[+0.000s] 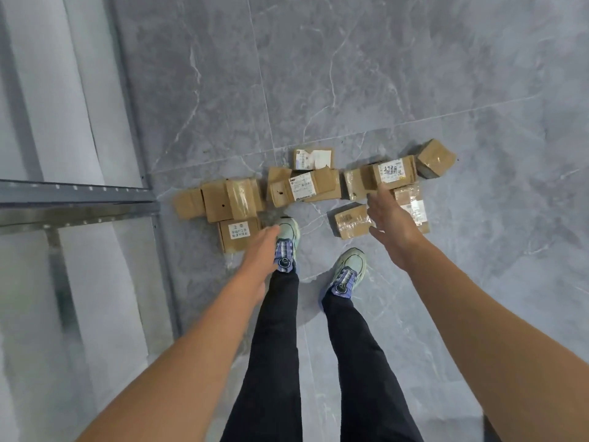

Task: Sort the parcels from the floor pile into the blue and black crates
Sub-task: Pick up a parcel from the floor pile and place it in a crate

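Both hands spread and empty, left hand (259, 248), right hand (390, 218), over taped-shut parcels (322, 186) on tiled floor (350, 74).

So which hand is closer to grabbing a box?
Probably the right hand: it is open and stretched forward, fingertips at the box with blue writing. The left hand hangs back by the shoe.

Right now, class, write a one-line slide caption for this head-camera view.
Standing over cardboard parcels on a grey tiled floor, a person reaches down, left hand and right hand both empty.
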`<action>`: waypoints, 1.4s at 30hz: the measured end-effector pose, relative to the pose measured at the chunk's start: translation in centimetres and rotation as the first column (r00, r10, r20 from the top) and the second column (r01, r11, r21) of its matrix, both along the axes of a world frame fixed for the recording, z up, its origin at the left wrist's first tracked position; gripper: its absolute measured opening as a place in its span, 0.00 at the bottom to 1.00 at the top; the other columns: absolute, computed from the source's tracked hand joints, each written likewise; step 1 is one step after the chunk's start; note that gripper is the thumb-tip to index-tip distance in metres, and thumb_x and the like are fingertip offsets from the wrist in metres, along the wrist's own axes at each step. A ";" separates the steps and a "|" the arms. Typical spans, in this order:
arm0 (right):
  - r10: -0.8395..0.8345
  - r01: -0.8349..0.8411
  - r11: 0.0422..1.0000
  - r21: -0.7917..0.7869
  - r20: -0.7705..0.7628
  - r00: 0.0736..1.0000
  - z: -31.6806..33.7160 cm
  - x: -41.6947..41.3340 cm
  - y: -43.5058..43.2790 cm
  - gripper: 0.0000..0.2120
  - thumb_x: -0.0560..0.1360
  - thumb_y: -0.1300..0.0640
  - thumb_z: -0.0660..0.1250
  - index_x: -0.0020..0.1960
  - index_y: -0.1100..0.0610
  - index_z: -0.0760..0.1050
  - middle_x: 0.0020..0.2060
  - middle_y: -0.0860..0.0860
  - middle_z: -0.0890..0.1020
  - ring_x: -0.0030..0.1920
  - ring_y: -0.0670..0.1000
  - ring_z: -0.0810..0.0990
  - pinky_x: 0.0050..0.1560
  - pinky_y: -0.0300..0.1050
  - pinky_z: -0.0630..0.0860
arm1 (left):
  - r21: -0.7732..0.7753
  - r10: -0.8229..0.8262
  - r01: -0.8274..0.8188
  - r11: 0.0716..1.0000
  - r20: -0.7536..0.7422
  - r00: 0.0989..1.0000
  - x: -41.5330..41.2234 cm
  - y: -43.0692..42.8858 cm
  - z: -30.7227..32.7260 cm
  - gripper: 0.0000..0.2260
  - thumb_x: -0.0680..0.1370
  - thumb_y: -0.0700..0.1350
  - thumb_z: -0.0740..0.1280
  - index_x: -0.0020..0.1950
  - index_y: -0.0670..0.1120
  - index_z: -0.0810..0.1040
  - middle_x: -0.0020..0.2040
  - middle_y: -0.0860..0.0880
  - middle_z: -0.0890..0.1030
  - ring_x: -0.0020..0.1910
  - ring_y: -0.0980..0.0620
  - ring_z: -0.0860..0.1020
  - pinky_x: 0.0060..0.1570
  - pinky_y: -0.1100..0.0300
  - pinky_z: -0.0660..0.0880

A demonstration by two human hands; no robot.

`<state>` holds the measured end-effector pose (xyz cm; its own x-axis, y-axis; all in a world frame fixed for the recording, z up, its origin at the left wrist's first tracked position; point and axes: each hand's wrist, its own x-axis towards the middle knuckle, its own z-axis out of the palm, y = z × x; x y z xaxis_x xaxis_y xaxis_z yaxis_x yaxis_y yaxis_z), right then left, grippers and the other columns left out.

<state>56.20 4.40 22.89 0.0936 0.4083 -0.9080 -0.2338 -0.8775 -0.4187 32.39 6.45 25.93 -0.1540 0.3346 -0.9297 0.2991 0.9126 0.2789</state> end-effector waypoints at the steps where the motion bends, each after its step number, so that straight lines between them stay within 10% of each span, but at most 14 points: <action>1: 0.012 -0.012 1.000 -0.026 0.000 1.000 -1.9 -0.1 0.9 0.39 0.80 0.26 0.52 0.83 0.48 0.61 0.82 0.49 0.62 0.81 0.56 0.62 0.81 0.63 0.57 | -0.011 0.004 -0.004 1.000 -0.007 1.000 0.0 0.8 -2.0 0.08 0.87 0.51 0.58 0.50 0.54 0.73 0.48 0.56 0.76 0.45 0.63 0.73 0.53 0.56 0.74; 8: 0.021 -0.016 0.996 -0.093 0.056 0.998 -15.6 -1.5 6.4 0.43 0.77 0.24 0.55 0.82 0.50 0.62 0.81 0.51 0.64 0.79 0.56 0.63 0.80 0.64 0.58 | -0.088 0.007 -0.012 0.996 -0.051 0.999 -0.1 6.7 -15.7 0.10 0.86 0.52 0.57 0.56 0.50 0.74 0.49 0.55 0.74 0.43 0.60 0.72 0.42 0.60 0.71; 12: 0.031 -0.018 0.992 -0.129 0.100 0.994 -22.1 -2.5 8.8 0.40 0.80 0.28 0.55 0.82 0.53 0.61 0.81 0.52 0.65 0.80 0.56 0.63 0.80 0.62 0.60 | -0.095 0.042 -0.047 0.994 -0.054 0.998 -0.9 9.3 -23.3 0.29 0.83 0.62 0.56 0.82 0.51 0.59 0.79 0.49 0.64 0.75 0.46 0.67 0.71 0.48 0.64; 18: 0.063 -0.055 0.986 -0.158 0.047 0.997 -29.6 -3.5 11.3 0.50 0.68 0.19 0.55 0.79 0.50 0.66 0.77 0.54 0.71 0.78 0.57 0.66 0.79 0.66 0.58 | -0.127 0.137 -0.153 0.980 -0.122 0.983 -2.2 11.5 -33.2 0.39 0.73 0.72 0.54 0.81 0.58 0.61 0.82 0.48 0.62 0.79 0.42 0.61 0.76 0.37 0.58; 26: 0.024 -0.022 0.997 -0.079 0.024 0.999 -34.3 -3.0 11.0 0.51 0.62 0.14 0.54 0.73 0.44 0.75 0.69 0.48 0.79 0.72 0.52 0.73 0.78 0.63 0.58 | -0.157 0.201 -0.208 0.965 -0.063 0.978 -0.9 12.8 -32.6 0.33 0.82 0.69 0.52 0.83 0.53 0.58 0.82 0.46 0.62 0.78 0.43 0.64 0.76 0.44 0.59; 35: -0.123 0.123 0.992 -0.030 0.016 0.992 -24.2 -1.6 10.1 0.58 0.60 0.13 0.57 0.79 0.48 0.68 0.76 0.47 0.73 0.78 0.50 0.66 0.81 0.61 0.53 | 0.000 0.070 -0.071 0.998 0.078 0.994 -0.7 14.6 -24.9 0.38 0.78 0.75 0.50 0.80 0.53 0.66 0.76 0.49 0.72 0.74 0.48 0.70 0.75 0.45 0.61; 40: -0.181 0.181 0.982 0.050 -0.002 0.983 -15.7 1.1 9.4 0.51 0.63 0.14 0.58 0.74 0.46 0.74 0.73 0.45 0.76 0.74 0.48 0.71 0.80 0.60 0.58 | 0.123 -0.040 0.030 0.992 0.079 0.996 2.8 15.5 -13.9 0.22 0.86 0.63 0.45 0.49 0.59 0.76 0.37 0.61 0.82 0.39 0.67 0.80 0.47 0.66 0.70; 42: -0.229 0.230 0.972 0.054 -0.017 0.973 -13.5 2.8 8.4 0.56 0.57 0.11 0.60 0.75 0.45 0.74 0.74 0.47 0.75 0.76 0.51 0.70 0.79 0.64 0.59 | 0.190 -0.071 0.055 0.980 0.081 0.994 4.2 15.4 -9.4 0.21 0.86 0.63 0.45 0.50 0.60 0.76 0.36 0.61 0.81 0.37 0.66 0.77 0.39 0.65 0.68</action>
<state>59.03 12.75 9.41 0.1809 0.4266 -0.8862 -0.4309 -0.7756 -0.4613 36.63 21.87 16.56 -0.0488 0.5100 -0.8588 0.3214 0.8221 0.4700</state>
